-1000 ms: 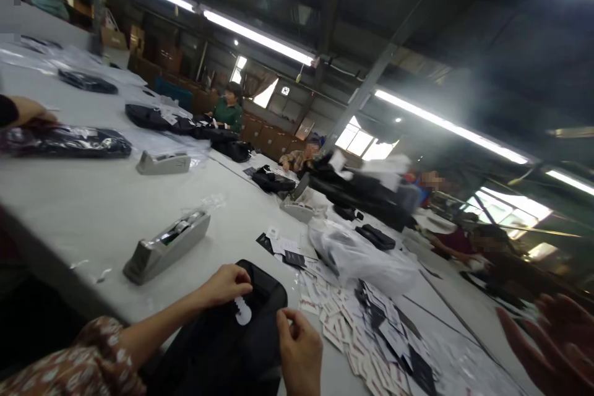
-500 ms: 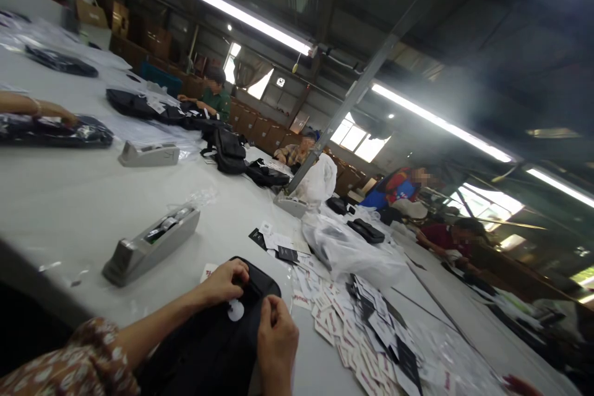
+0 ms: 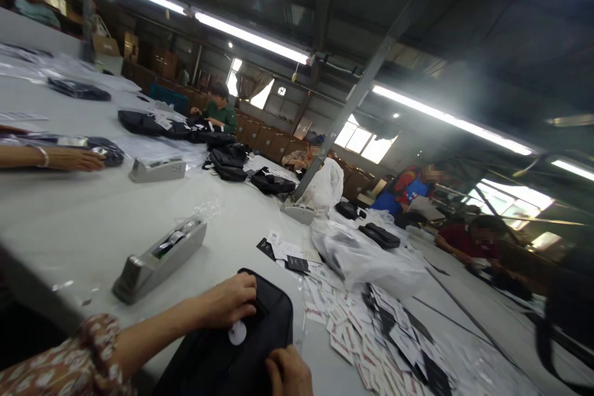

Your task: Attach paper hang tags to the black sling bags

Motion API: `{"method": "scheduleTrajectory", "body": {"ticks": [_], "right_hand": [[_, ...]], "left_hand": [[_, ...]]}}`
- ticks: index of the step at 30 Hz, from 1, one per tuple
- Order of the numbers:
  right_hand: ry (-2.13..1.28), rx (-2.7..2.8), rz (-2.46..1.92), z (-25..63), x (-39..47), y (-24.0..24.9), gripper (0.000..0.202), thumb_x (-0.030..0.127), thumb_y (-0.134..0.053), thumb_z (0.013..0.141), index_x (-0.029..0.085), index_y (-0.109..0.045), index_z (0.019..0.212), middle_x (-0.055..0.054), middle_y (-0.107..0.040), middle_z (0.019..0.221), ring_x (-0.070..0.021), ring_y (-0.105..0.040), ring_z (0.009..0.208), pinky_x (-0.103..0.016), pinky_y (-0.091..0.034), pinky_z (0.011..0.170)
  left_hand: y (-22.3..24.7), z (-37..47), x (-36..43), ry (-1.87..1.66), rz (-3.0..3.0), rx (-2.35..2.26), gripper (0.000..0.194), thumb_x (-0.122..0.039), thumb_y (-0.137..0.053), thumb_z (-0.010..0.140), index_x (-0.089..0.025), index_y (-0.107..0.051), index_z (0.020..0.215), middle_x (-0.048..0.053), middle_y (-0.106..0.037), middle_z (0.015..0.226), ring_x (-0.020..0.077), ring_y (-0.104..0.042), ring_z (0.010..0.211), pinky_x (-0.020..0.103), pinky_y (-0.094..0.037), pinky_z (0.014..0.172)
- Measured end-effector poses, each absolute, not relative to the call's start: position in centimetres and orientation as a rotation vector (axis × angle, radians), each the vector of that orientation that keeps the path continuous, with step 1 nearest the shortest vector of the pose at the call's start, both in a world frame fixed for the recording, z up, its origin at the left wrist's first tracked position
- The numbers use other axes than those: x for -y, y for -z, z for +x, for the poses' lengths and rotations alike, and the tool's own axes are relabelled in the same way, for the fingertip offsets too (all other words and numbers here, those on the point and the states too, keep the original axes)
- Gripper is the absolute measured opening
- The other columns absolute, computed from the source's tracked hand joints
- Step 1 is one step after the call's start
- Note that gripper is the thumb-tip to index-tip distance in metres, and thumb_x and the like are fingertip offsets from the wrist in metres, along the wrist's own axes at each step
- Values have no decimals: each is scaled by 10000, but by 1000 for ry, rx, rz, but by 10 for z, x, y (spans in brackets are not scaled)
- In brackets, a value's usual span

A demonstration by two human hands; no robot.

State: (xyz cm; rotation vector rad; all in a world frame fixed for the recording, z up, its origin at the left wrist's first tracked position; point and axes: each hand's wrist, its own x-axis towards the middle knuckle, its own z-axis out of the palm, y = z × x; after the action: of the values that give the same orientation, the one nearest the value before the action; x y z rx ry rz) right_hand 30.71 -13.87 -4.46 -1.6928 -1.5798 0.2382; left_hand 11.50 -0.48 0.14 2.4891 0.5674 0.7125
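A black bag (image 3: 218,359) lies at the table's front edge, with a round white tag (image 3: 237,333) on its upper part. My left hand (image 3: 232,302) rests on the bag's top left part, fingers curled and pressed together at the dark fabric beside the tag; the fingertips are partly hidden. My right hand (image 3: 288,372) is at the bag's right edge, its fingers bent against the rim. A grey tape dispenser (image 3: 160,260) stands left of the bag. Many white and black paper tags (image 3: 366,340) are spread out to the right.
A co-worker's hand (image 3: 77,159) touches a wrapped black item (image 3: 109,151) at the left. A second dispenser (image 3: 158,170), black bags (image 3: 227,161), and white plastic bags (image 3: 357,253) lie farther back. A metal post (image 3: 352,105) rises from the table, with people beyond.
My left hand has flattened down onto the bag near the tag. My right hand has lowered toward the bag's right edge. The co-worker's hand at the left has moved right, and the view has shifted slightly.
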Motion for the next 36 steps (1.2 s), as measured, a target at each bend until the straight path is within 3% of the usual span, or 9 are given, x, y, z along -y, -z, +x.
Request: {"method": "scheduleTrajectory", "body": {"ticks": [3,8,15,21,24,28,36], "right_hand": [[-304,1485,-1749,303,148,21,267,428,-525,809,224,-632,674,-34,-614,660,-186,-565,630,-275,-410,618],[-517,1177,-1733,278,145,-10,321,476,-480,827,183,-607,785,-22,-618,684,-166,-574,629,-237,-445,581],[-290,1021,-1767,248,123,9,321,457,-480,840,170,-621,867,-61,-679,777,-189,-632,698,-246,-465,653],[-215,1043,-1834,238,105,29,301,415,-481,845,176,-664,864,-63,-694,762,-197,-632,690,-251,-452,644],[-280,1097,-1795,237,98,32,271,371,-500,826,186,-699,836,-55,-709,775,-195,-639,709,-242,-445,649],[-362,1181,-1778,239,95,30,256,356,-519,797,203,-725,791,-44,-718,775,-195,-641,717,-239,-434,648],[-417,1122,-2019,243,96,21,243,293,-505,758,200,-700,646,-28,-648,574,-191,-586,574,-264,-390,562]], "left_hand": [[-4,111,6,-686,2280,-569,95,-237,-531,799,-182,-567,731,28,-554,864,152,-520,784,254,-409,721],[6,114,15,-596,1867,-648,172,-269,-495,782,-172,-619,851,-1,-571,743,128,-522,664,229,-388,612],[19,125,16,-559,1349,-723,407,-465,-567,682,-136,-608,918,-35,-561,568,93,-469,478,211,-322,467],[27,132,11,-504,1175,-665,362,-321,-554,641,-126,-562,947,-33,-585,473,100,-498,380,195,-281,402],[30,129,7,-398,1185,-685,361,-328,-564,642,-135,-556,947,-24,-595,461,118,-519,356,180,-225,351],[37,124,-3,-366,1207,-689,316,-366,-608,633,-151,-580,863,-34,-586,457,115,-515,338,179,-293,336],[44,128,-10,-372,1220,-738,199,-306,-660,595,-141,-588,680,5,-622,491,110,-509,348,189,-336,334]]}}
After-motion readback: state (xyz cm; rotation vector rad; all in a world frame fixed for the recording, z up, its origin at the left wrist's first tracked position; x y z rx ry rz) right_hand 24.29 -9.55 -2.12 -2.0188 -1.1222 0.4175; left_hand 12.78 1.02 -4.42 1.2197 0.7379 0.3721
